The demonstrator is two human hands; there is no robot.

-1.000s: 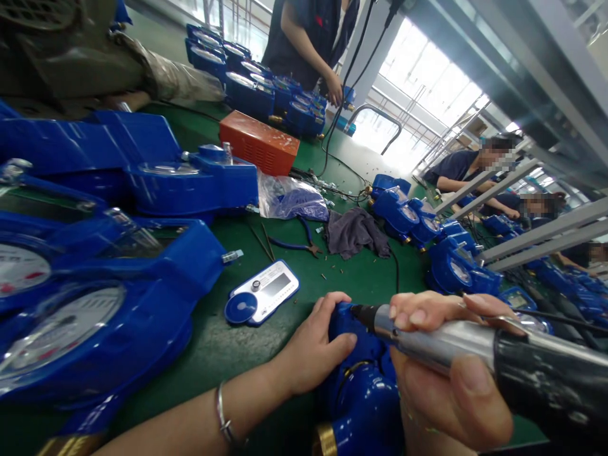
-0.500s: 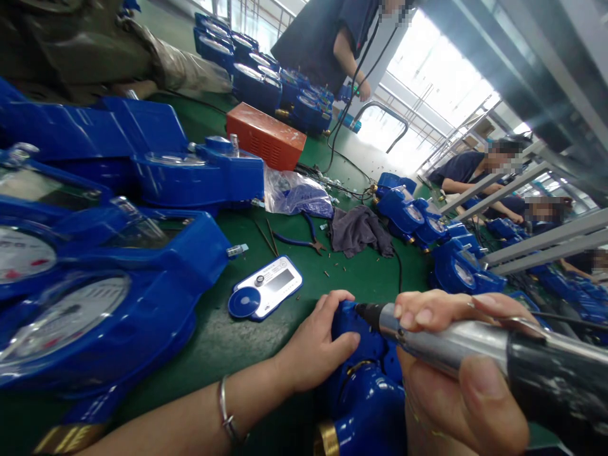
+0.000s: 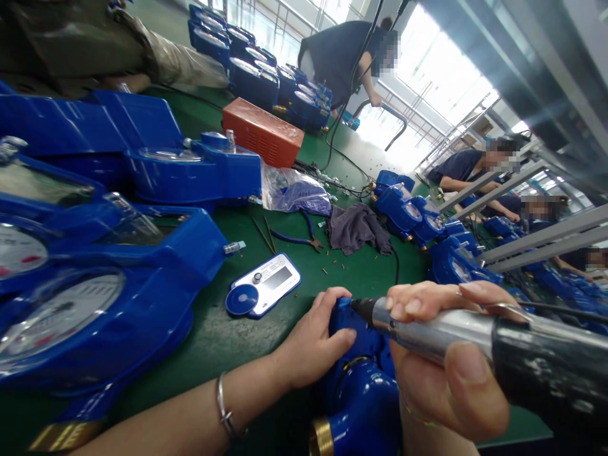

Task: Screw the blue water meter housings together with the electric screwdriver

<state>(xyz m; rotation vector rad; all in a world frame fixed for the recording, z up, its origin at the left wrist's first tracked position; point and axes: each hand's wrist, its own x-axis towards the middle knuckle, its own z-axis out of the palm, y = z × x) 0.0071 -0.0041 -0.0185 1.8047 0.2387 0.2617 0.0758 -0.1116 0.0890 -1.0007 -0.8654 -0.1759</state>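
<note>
We see a long table (image 3: 361, 278) with a soft green top, in a bright room with big windows and grey metal rails. Other people sit and stand at work far past our fingers.

Our left hand (image 3: 311, 345) is curled over the top of a shiny blue meter (image 3: 363, 386), gripping it. The meter is round and smooth, with a gold ring at its near end. It lies on the green top right under our fingers, between our two hands. A thin silver bracelet (image 3: 224, 415) sits on our left wrist.

Our right hand (image 3: 444, 380) is closed tight around a power screwdriver (image 3: 475, 345). It is long and round like a fat pen, shiny silver near the front and black at the back. Its dark tip touches the top of the meter, just beside our left fingertips.

Just past our left fingers lies a flat white and blue gadget (image 3: 263, 292) with a small grey screen. Farther on are blue pliers (image 3: 299, 239), a crumpled grey rag (image 3: 357, 229) and a clear plastic bag (image 3: 292, 190). Well beyond those stands an orange metal box (image 3: 262, 132) with slits in its side.

To the left of our left hand are big blue meters (image 3: 95, 278) with round glass faces. To the right, past our right fingers, sit more small blue meters (image 3: 427, 228) in a row.
</note>
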